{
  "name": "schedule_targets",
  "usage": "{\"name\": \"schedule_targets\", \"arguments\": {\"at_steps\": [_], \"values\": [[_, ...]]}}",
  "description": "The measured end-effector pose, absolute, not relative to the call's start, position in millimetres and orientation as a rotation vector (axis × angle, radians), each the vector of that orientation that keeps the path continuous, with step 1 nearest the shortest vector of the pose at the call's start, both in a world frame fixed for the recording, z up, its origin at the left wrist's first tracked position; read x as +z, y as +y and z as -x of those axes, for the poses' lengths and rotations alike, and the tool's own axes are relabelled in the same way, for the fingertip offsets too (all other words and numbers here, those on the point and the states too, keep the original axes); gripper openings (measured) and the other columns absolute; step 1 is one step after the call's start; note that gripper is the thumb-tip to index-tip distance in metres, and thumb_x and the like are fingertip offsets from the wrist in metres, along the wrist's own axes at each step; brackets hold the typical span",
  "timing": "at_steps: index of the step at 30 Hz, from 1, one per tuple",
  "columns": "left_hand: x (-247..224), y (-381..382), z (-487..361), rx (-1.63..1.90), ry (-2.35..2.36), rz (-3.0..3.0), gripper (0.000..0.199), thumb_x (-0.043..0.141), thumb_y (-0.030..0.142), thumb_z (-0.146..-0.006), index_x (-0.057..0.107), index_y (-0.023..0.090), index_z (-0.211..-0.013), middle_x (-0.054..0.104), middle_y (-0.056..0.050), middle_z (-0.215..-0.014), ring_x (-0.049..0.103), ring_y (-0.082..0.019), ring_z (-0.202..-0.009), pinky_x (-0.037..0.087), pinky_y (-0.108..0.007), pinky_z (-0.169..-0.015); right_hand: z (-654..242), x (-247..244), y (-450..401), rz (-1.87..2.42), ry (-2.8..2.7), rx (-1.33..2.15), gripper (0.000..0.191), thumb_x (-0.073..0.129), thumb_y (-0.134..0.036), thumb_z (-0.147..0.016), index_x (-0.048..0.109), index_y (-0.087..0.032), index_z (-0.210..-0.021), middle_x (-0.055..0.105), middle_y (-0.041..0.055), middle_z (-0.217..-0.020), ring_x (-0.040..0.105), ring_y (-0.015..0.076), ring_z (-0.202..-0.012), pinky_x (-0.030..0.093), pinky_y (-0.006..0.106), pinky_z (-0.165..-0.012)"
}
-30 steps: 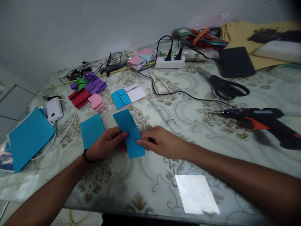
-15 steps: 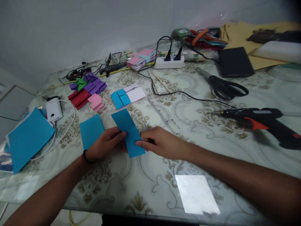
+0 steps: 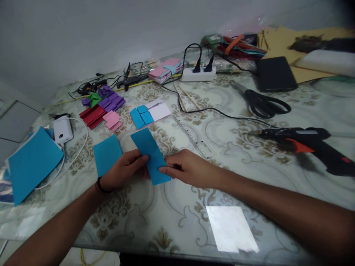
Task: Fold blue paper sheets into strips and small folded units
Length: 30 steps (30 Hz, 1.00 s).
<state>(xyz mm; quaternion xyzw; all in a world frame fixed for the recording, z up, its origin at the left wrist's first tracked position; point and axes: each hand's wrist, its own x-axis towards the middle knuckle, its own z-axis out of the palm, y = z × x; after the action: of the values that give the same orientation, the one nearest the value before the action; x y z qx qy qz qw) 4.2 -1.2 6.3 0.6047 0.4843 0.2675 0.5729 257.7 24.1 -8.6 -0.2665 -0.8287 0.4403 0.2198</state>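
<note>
Between my two hands is a narrow rectangle of blue paper [image 3: 152,155], held tilted above the table. My left hand [image 3: 128,168] pinches its left edge, thumb on top and fingers hidden underneath. On its lower right edge, my right hand [image 3: 188,168] grips with thumb and curled fingers. Another blue paper piece [image 3: 107,154] lies flat on the table, partly behind my left hand. Just beyond the held paper sit folded blue paper pieces [image 3: 142,116] beside a white-and-pink paper [image 3: 160,111]. A clear ruler [image 3: 191,136] lies past my right hand.
Black scissors [image 3: 263,101] and a hot glue gun [image 3: 296,138] lie at right, its cord running to a power strip [image 3: 199,74]. Larger blue sheets [image 3: 36,164] and a white power bank [image 3: 63,129] are at left. Folded purple [image 3: 112,101], red [image 3: 93,115] and pink [image 3: 112,120] papers lie behind.
The view has shifted very slightly. Both hands keep the same grip on the blue paper, and nothing else has visibly moved.
</note>
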Motion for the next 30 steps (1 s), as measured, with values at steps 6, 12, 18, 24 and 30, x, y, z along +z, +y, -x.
{"name": "schedule_targets", "arguments": {"at_steps": [6,12,18,24,30], "values": [[8.0,-0.3,-4.9,0.61,1.139,-1.447,0.05,0.066,0.059,-0.097,0.066,0.015,-0.074,0.07,-0.003,-0.064,0.061,-0.013,-0.057,0.046,-0.023,-0.055,-256.9,-7.3,24.5,0.738,-2.298,1.237,0.043,0.051,-0.039,-0.107,0.056,-0.017,-0.071,0.062,-0.0009,-0.066,0.051,0.0089,-0.061,0.032,0.024,-0.063],[5.5,-0.6,-4.5,0.638,1.146,-1.433,0.051,0.066,0.059,-0.098,0.067,0.014,-0.073,0.072,-0.003,-0.065,0.061,-0.012,-0.057,0.046,-0.022,-0.054,-257.4,-6.7,24.1,0.76,-2.286,1.232,0.048,0.05,-0.043,-0.107,0.055,-0.016,-0.068,0.056,-0.0022,-0.06,0.046,0.0082,-0.057,0.029,0.025,-0.06],[4.4,-0.2,-5.0,0.64,1.142,-1.414,0.05,0.066,0.059,-0.098,0.067,0.014,-0.075,0.071,-0.004,-0.064,0.062,-0.013,-0.056,0.047,-0.023,-0.054,-257.4,-6.3,24.5,0.732,-2.283,1.272,0.045,0.051,-0.04,-0.107,0.056,-0.017,-0.07,0.061,-0.001,-0.064,0.051,0.0087,-0.06,0.033,0.024,-0.063],[4.2,-1.2,-5.8,0.662,1.14,-1.393,0.05,0.067,0.059,-0.097,0.067,0.015,-0.075,0.071,-0.003,-0.064,0.061,-0.013,-0.055,0.046,-0.023,-0.052,-258.0,-6.7,23.2,0.765,-2.274,1.242,0.048,0.053,-0.043,-0.106,0.054,-0.017,-0.066,0.051,-0.0039,-0.057,0.042,0.0073,-0.055,0.027,0.025,-0.06],[3.2,-1.0,-5.6,0.694,1.158,-1.363,0.05,0.07,0.061,-0.094,0.067,0.015,-0.074,0.071,-0.003,-0.063,0.061,-0.012,-0.054,0.045,-0.022,-0.05,-258.1,-7.9,24.0,0.726,-2.275,1.259,0.046,0.053,-0.041,-0.106,0.057,-0.015,-0.069,0.058,-0.0024,-0.062,0.048,0.0072,-0.058,0.031,0.024,-0.062]]}}
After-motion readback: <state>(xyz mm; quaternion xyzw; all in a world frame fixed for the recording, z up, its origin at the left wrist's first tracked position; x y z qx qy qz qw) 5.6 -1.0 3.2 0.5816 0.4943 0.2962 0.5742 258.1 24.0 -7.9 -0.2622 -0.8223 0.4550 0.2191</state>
